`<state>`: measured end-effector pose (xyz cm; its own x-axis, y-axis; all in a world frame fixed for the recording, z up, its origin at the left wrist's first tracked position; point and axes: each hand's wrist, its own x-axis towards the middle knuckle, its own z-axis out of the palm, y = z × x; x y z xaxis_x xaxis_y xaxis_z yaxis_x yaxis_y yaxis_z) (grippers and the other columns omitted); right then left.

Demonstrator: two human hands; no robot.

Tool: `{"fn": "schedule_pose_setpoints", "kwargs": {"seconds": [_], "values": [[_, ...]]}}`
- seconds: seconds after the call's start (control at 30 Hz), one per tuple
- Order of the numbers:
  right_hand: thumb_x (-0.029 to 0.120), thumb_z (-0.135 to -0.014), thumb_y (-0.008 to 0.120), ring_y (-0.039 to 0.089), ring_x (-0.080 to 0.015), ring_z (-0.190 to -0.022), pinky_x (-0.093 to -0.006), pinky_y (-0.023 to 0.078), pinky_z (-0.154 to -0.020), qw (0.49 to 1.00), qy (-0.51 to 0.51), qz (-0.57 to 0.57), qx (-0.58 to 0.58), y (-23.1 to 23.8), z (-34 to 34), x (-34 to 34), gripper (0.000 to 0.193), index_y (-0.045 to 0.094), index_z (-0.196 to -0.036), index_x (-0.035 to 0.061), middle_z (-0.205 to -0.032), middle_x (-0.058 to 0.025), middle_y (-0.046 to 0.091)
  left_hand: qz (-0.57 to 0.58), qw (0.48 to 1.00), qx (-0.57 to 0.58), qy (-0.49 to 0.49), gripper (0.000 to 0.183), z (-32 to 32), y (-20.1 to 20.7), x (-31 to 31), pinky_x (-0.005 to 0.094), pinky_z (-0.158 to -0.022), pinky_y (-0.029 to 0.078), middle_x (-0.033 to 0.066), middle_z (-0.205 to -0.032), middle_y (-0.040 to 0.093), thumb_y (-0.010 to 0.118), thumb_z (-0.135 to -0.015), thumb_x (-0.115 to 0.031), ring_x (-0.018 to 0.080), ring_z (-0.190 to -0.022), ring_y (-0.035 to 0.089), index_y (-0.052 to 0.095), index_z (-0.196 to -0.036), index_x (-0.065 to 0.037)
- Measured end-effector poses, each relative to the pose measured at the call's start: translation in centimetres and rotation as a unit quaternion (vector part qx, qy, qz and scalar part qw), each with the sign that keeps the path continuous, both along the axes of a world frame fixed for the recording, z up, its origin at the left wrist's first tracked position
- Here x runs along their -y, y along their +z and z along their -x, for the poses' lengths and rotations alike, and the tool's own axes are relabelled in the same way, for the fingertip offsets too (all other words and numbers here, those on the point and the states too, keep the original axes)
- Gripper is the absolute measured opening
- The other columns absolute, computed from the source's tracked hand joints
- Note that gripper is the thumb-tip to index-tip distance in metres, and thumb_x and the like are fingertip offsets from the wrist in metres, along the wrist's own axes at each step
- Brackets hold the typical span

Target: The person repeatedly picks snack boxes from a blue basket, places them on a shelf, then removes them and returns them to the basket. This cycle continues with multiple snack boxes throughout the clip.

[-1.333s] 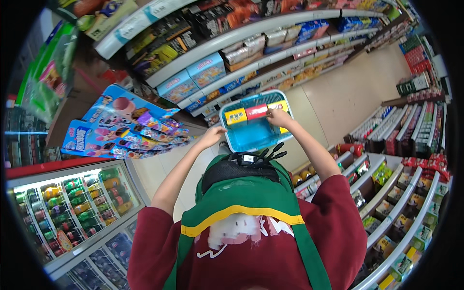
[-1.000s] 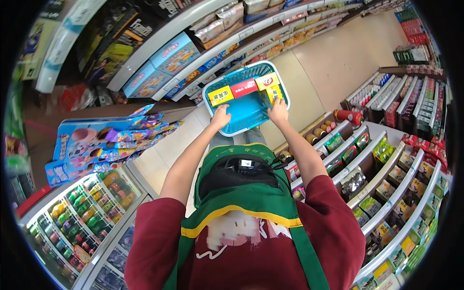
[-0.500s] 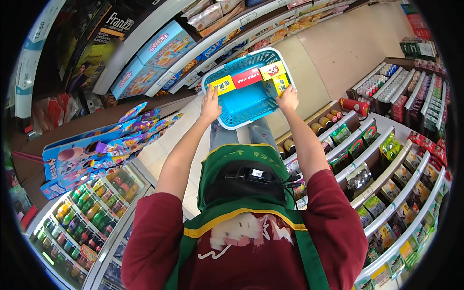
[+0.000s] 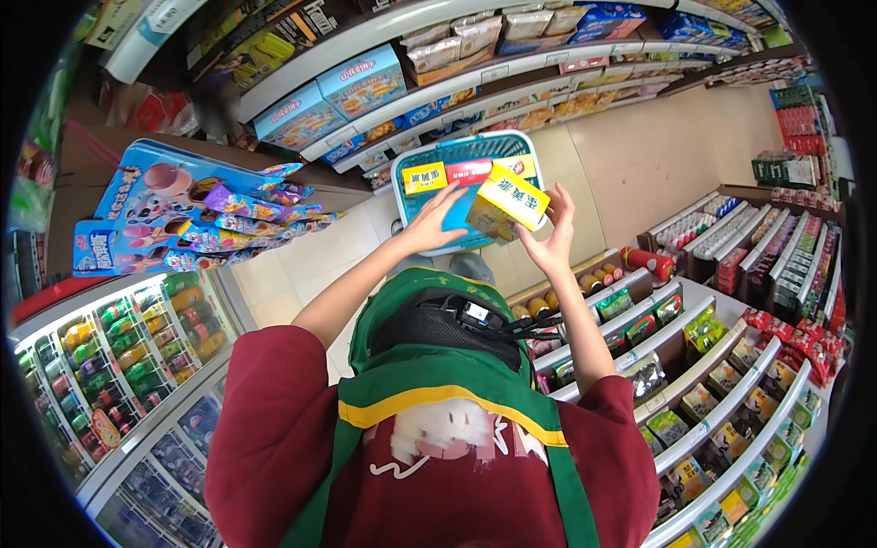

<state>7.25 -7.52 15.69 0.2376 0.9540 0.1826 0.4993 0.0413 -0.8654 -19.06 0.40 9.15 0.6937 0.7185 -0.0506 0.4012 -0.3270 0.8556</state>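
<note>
Right hand (image 4: pixel 552 233): here it is, thumb and fingers set wide around the near right corner of a yellow carton (image 4: pixel 513 197), holding it there.
Yellow carton: tilted, up over the right part of the basket, its top face and one darker side showing.
Left hand (image 4: pixel 433 225): reaching over the basket's near left part, fingers spread wide, nothing in the grip; fingertips close to the carton's left side, and I can't tell whether they touch.
Blue basket (image 4: pixel 484 147): out in front of the person, lattice-walled, pale-rimmed.
Basket's far side: a smaller yellow box (image 4: pixel 423 177) on the left, a red box (image 4: pixel 468 171) right beside it, and a yellow-and-red box (image 4: pixel 523 165) partly hidden behind the carton.
Aisle's left: a blue cardboard display (image 4: pixel 151 203) above a lit drinks cooler (image 4: pixel 128 352).
Ahead: light-blue snack boxes (image 4: pixel 362 80) on a shelf.
</note>
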Motion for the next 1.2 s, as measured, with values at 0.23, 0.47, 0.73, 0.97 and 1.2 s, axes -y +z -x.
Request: {"fn": "schedule_pose_setpoints", "kwargs": {"seconds": [0.23,0.47,0.73,0.97,1.2], "values": [[0.005,-0.083,0.077,0.057,-0.0271,-0.124,-0.0391,0.05,-0.101,0.947,0.061,-0.07,-0.307,11.8,2.5,-6.2,0.096,0.018,-0.158,0.0124,-0.137,-0.0169,0.054,0.117,0.958,0.24,0.106,0.1,-0.6,8.8,-1.3,0.039,-0.122,0.023,0.0198,-0.164,0.025,0.075,-0.088,-0.035,0.0297,-0.152,0.027,0.014,-0.162,-0.006],[0.015,-0.078,0.081,0.054,-0.0309,-0.13,-0.043,0.041,-0.11,0.967,0.246,-0.016,-0.069,16.0,3.8,-7.5,0.094,0.024,-0.151,0.0025,-0.139,-0.0193,0.052,0.03,0.921,0.358,0.151,0.093,0.3,20.4,-2.9,0.0377,-0.121,0.022,0.017,-0.166,0.022,0.065,-0.093,-0.027,0.0269,-0.151,0.026,0.008,-0.163,-0.005],[0.006,-0.079,0.078,0.069,-0.0175,-0.092,-0.0321,0.054,-0.083,0.954,0.26,-0.148,-0.016,23.8,4.4,-13.4,0.034,0.068,-0.11,-0.0012,-0.102,-0.0091,0.074,-0.404,0.858,0.289,0.132,0.085,0.5,34.3,-7.7,0.0432,-0.115,0.034,0.0232,-0.154,0.034,0.072,-0.088,-0.021,0.0404,-0.14,0.038,0.026,-0.158,-0.002],[0.009,-0.082,0.083,0.067,-0.0176,-0.094,-0.0314,0.054,-0.085,0.922,0.146,-0.325,-0.154,30.4,6.3,-21.6,0.028,0.07,-0.104,-0.0029,-0.102,-0.0083,0.073,-0.558,0.784,0.238,0.131,0.083,-0.5,42.3,-12.2,0.0521,-0.117,0.033,0.022,-0.163,0.02,0.074,-0.088,-0.017,0.0427,-0.146,0.031,0.031,-0.158,-0.008],[0.012,-0.082,0.083,0.068,-0.0141,-0.091,-0.0294,0.055,-0.083,0.911,0.16,-0.37,-0.083,37.3,8.9,-33.4,0.038,0.067,-0.111,-0.0052,-0.104,-0.0115,0.075,-0.637,0.742,0.009,0.206,0.061,1.8,43.6,-18.9,0.0504,-0.124,0.021,0.0174,-0.167,0.018,0.059,-0.099,-0.028,0.037,-0.153,0.019,0.04,-0.153,-0.006]]}}
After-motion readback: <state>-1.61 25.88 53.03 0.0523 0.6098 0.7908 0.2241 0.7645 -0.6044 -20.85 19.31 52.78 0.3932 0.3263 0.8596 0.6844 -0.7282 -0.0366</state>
